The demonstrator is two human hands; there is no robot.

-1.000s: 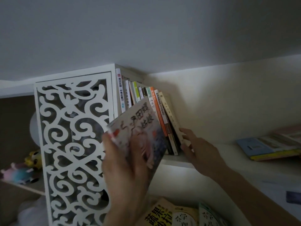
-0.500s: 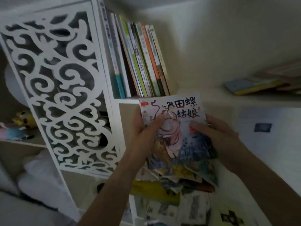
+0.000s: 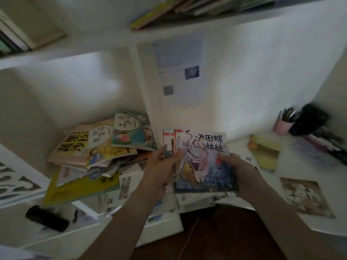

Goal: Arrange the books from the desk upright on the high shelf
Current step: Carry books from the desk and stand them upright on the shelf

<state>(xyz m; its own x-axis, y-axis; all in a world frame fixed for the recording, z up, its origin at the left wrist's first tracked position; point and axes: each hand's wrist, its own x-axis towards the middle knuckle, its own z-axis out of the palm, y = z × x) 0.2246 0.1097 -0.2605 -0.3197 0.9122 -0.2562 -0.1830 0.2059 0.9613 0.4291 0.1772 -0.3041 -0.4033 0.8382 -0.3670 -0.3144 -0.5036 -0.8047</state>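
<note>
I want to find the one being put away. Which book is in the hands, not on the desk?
The picture book with the pink-robed figure, gripped by the left hand and right hand; the pile of books lies on the desk.

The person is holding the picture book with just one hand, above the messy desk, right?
Not quite. The head view shows both hands on the picture book: the left hand grips its left edge, the right hand its right. It is above the messy desk.

Dim, flat indoor light; heavy motion blur (worst at warped edges).
</note>
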